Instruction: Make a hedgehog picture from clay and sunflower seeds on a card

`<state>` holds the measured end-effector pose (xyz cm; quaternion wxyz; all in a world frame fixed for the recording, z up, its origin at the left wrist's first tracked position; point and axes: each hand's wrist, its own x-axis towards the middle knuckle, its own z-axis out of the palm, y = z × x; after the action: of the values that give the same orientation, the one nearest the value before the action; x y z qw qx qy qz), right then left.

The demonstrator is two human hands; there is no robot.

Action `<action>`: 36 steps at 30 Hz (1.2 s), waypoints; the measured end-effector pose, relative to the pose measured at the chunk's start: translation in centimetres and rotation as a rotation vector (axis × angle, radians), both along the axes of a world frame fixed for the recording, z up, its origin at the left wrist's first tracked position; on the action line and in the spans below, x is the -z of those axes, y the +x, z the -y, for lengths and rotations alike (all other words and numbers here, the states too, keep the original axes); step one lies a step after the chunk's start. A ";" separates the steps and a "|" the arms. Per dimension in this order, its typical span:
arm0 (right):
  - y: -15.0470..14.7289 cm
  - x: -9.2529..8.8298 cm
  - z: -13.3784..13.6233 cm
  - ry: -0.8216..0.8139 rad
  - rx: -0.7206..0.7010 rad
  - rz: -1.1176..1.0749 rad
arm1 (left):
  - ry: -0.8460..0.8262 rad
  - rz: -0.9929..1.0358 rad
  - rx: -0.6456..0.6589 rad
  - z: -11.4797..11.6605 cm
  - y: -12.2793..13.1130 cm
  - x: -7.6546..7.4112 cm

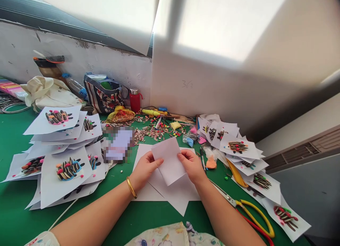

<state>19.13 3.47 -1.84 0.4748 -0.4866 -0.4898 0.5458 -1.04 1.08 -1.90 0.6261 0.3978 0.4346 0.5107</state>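
Through the head camera I had the square paper (170,161) between the two hands, over a few larger white sheets (183,198) that lay overlapping on the green worktop (148,213). It sat turned, one corner pointing down toward the body; whether its lower edge touched the sheets beneath, I could not tell, nor whether it was one layer or several.

Both parts of the grip were clamped on it. The left hand (145,170) pinched its left side, thumb laid across the face and fingers mostly hidden behind; the right hand (193,165) held the opposite edge near the upper corner, thumb and forefinger together.

I judged the paper very light, thin and easily bent, stiff enough to stay flat when held from both sides but likely to crease under a hard squeeze or slide if the pinch went slack. Opposite edges seemed the best place to hold, with soft fingertips and the middle left free.

The scissors (235,202) lay beside the right forearm, their blades partly hidden by it. Decorated cards were piled to either side, a left pile (49,193) and a right pile (252,152), and scattered seeds (148,134) lay beyond the sheets.
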 end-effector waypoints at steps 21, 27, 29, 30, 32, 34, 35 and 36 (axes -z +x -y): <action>0.5 0.4 -0.3 -0.015 -0.096 0.051 | 0.075 -0.048 -0.248 -1.1 -1.4 0.1; 0.3 0.6 -0.2 0.023 -0.030 0.041 | -0.016 0.037 -0.168 -0.7 -1.0 -0.2; 0.2 0.6 -0.2 0.057 0.024 0.034 | -0.040 0.005 -0.044 -0.5 -0.7 -0.2; 0.2 0.6 -0.2 0.073 0.041 0.029 | -0.049 -0.028 0.013 -0.4 -0.6 -0.2; 0.3 0.6 -0.2 0.093 0.035 0.019 | -0.056 -0.102 0.069 -0.3 -0.5 -0.2; 0.4 0.5 -0.2 0.091 -0.017 0.015 | -0.045 -0.161 0.020 -0.4 -0.6 -0.1; 0.5 0.5 -0.2 0.087 -0.050 0.019 | -0.033 -0.182 -0.022 -0.5 -0.7 0.0; 0.5 0.5 -0.2 0.086 -0.080 0.025 | -0.021 -0.202 -0.059 -0.6 -0.9 0.0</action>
<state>19.68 3.66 -2.36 0.4669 -0.4525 -0.5376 0.5369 -1.94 1.66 -1.90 0.5680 0.4279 0.5121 0.4817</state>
